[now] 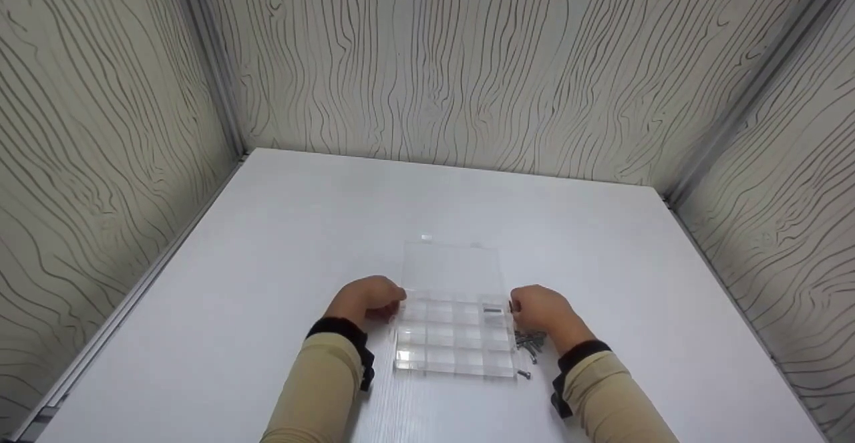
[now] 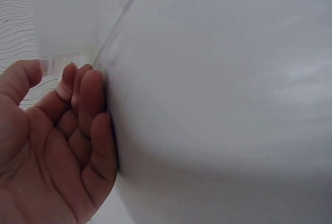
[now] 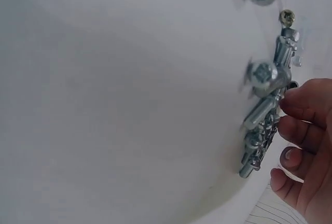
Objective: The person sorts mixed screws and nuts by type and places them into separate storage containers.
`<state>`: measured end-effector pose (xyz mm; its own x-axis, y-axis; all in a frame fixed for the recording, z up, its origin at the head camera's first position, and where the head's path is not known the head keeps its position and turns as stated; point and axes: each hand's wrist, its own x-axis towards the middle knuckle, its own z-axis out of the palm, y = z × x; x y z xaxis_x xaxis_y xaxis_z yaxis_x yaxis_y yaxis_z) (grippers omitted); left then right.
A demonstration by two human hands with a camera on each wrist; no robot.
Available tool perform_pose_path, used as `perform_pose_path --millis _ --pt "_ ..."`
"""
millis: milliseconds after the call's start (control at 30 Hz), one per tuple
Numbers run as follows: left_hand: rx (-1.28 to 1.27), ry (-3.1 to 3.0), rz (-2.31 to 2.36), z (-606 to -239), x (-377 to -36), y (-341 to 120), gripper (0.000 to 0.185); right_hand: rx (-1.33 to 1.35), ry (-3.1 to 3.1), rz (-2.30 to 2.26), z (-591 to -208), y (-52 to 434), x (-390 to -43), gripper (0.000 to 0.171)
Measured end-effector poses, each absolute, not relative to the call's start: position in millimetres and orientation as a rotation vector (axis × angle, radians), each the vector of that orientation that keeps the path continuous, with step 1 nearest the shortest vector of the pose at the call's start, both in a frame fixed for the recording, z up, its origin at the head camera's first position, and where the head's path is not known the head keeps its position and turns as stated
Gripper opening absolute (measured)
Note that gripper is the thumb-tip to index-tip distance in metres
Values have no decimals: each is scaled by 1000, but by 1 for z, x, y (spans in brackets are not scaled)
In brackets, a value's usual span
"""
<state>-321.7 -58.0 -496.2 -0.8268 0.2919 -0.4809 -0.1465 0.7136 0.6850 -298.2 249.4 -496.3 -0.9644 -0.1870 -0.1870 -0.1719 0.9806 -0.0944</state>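
A clear plastic compartment box (image 1: pixel 454 337) lies on the table, its lid (image 1: pixel 451 266) folded back flat behind it. At the box's left edge my left hand (image 1: pixel 367 297) grips the side; the left wrist view shows the edge between the thumb and curled fingers (image 2: pixel 92 97). Beside the right edge, near the back row, my right hand (image 1: pixel 542 309) pinches a small dark metal piece, apparently a screw (image 3: pixel 293 84), mostly hidden by the fingertips. One screw (image 1: pixel 492 310) lies in the back right compartment. Below the right hand is a pile of silver screws (image 1: pixel 530 340).
A single screw (image 1: pixel 524 374) lies apart at the box's front right corner. The white table (image 1: pixel 267 229) is enclosed by wood-patterned panels (image 1: pixel 434 62) at the back and both sides. Dark bands with small devices (image 1: pixel 561 396) sit on both wrists.
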Motion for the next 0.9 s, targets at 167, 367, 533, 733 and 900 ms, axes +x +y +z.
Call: perform_pose_path --millis 167,367,533,733,900 --pt "99 2343 1010 -498 -322 -58 33 -228 2950 -122 -495 250 -301 11" --pt "81 2316 1034 -499 -323 -57 33 -229 2946 -210 -494 250 -303 27" --pt "102 2313 1043 -498 -324 -58 33 -289 2959 -285 -496 252 -303 20" --pt "103 2326 1034 -497 -323 -58 33 -275 2960 -297 -499 252 -303 15" --pt "103 2335 1027 -499 -323 -58 34 -201 2945 -254 -494 254 -306 12"
